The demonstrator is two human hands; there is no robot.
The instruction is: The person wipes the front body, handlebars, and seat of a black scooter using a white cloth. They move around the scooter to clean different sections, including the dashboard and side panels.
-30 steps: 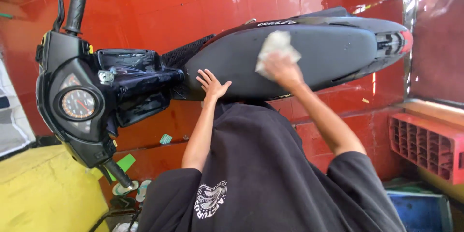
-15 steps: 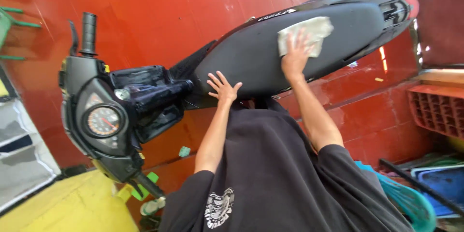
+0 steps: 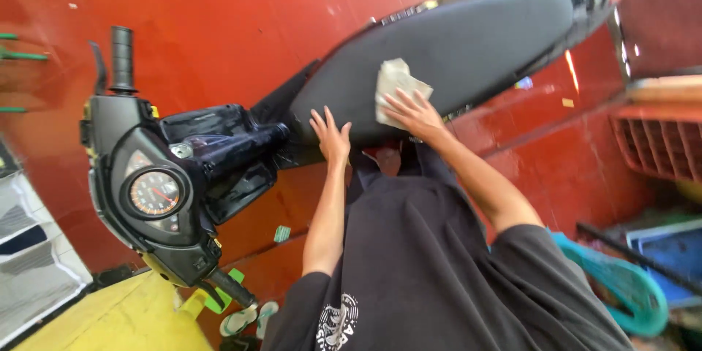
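- Step: wiping the scooter seat (image 3: 468,44); looks mid-pass, near the seat's front end.
- Left hand (image 3: 330,135) flat, fingers spread, bracing on the seat's near edge, holding nothing.
- Right hand (image 3: 413,113) open-palmed, pressing the pale cloth (image 3: 395,88), which lies under its fingertips, on the far side.
- Next likely needs strokes over the unwiped rear part, far right.

One motorcycle (image 3: 307,124), one cloth (image 3: 395,88), two hands (image 3: 330,135).
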